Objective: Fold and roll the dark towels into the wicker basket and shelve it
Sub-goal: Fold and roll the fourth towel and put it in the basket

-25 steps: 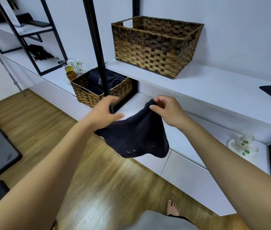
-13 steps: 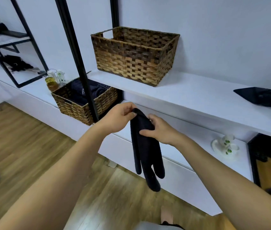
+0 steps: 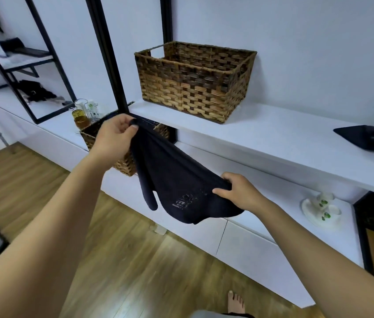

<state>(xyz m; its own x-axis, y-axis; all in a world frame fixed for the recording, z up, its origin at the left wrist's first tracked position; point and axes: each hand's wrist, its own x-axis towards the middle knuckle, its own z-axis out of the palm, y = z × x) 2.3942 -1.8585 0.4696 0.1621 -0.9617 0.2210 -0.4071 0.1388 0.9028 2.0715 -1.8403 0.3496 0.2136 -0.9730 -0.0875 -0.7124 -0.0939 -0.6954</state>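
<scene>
A dark navy towel stretches between my two hands in front of the shelves. My left hand pinches its upper end near the black post. My right hand grips its lower end, where pale lettering shows. A large wicker basket stands on the upper white shelf; its inside is not visible. A smaller wicker basket sits on the lower shelf, mostly hidden behind my left hand and the towel. Another dark towel lies on the upper shelf at the far right.
A black metal post rises beside the big basket. Glass jars stand left of the small basket. A white ceramic piece with green marks rests on the lower shelf at right. Wooden floor and my bare foot are below.
The towel hung folded and narrow from both hands held close together; now my right hand has slid down and right along it, spreading it out between my hands.
</scene>
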